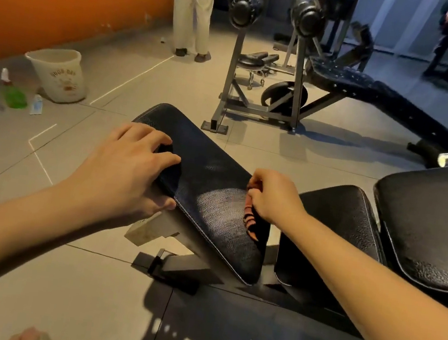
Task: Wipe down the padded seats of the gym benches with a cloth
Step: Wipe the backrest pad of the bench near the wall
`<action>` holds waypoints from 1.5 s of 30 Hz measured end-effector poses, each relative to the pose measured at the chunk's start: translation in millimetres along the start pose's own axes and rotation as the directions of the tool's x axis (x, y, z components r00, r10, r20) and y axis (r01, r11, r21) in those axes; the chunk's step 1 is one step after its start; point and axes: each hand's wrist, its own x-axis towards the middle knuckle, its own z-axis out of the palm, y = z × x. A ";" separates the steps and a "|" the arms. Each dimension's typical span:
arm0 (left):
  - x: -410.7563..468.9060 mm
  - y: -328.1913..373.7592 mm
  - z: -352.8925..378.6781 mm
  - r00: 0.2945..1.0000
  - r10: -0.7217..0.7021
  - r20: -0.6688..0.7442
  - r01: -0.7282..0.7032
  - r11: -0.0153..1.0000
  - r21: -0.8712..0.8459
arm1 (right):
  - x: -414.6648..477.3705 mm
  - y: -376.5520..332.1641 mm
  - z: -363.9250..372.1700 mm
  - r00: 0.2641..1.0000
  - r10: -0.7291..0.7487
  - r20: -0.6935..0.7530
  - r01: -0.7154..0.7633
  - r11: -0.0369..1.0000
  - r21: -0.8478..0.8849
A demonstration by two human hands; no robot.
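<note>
grey tiled gym floor point(86, 280), white bucket point(57, 74) and green spray bottle point(12, 91) off left by orange wall. i see left hand point(125, 167) gripping black padded seat point(209, 185) at left edge, fingers spread on top, thumb on rim. right hand point(270, 199) fingers clamped on bunched orange cloth point(250, 217), pressed against seat's right edge.

The white bucket point(57, 74) faintly reads "GOOD DAY".

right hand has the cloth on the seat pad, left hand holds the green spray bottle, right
No: in the head view the left hand grips the edge of the seat pad; the green spray bottle stands on the floor. The right hand holds the cloth on the pad.
</note>
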 end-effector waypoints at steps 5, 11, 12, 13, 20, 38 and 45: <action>2.0 -1.0 1.3 1.000 -0.005 0.017 0.004 1.000 0.001 | -6.5 -27.1 0.9 0.995 -0.102 -0.020 0.103 0.992 0.077; 1.0 2.3 -3.0 1.000 -0.014 0.021 0.014 1.000 -0.013 | -12.6 -30.4 2.0 0.969 -0.245 -0.011 0.245 0.967 0.068; 1.2 4.9 -1.2 1.000 -0.010 0.018 0.011 1.000 -0.017 | -5.4 -9.4 2.3 0.992 -0.122 0.006 0.122 0.992 -0.004; -0.8 2.2 -3.0 1.000 -0.016 0.007 0.016 1.000 -0.013 | 0.4 2.6 0.9 1.000 -0.011 0.017 0.012 0.997 -0.071; -0.5 -2.1 -0.4 1.000 0.001 0.015 -0.001 1.000 0.009 | -36.6 -46.3 1.9 0.949 -0.316 0.011 0.315 0.948 0.046; -1.6 -1.1 1.1 1.000 -0.012 0.018 0.011 1.000 0.024 | -11.0 5.1 2.0 0.999 -0.016 0.044 0.017 1.000 -0.017; -2.3 -1.4 3.9 1.000 -0.011 -0.003 0.011 1.000 0.003 | 3.8 -58.3 -3.2 0.966 -0.258 0.004 0.251 0.944 0.212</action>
